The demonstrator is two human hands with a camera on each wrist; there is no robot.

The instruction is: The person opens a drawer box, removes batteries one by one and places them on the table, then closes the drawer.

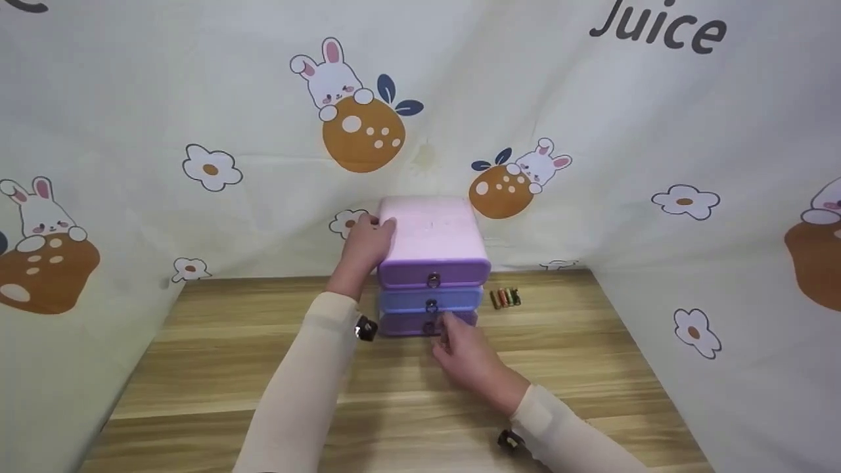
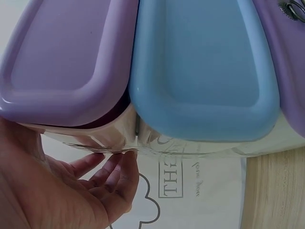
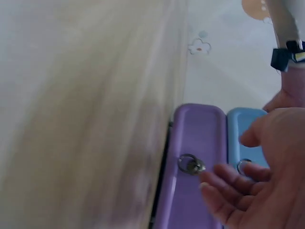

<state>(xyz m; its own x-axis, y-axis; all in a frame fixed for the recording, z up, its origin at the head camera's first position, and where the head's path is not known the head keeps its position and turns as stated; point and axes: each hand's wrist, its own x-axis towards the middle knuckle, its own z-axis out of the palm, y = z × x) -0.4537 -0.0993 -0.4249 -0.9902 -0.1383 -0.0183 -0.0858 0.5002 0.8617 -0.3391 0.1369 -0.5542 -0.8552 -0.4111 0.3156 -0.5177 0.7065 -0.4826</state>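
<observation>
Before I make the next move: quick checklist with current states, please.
1. Left hand bracing the drawer box: ok, touching its upper left side.
2. Right hand at the bottom drawer: ok, fingertips by its ring pull.
3. Ring pull pinched: not ok, thumb stands clear in the right wrist view.
4. Small cylinders off the box: ok, lying apart on the table, to its right.
5. Bottom drawer fully shut: cannot tell.
</observation>
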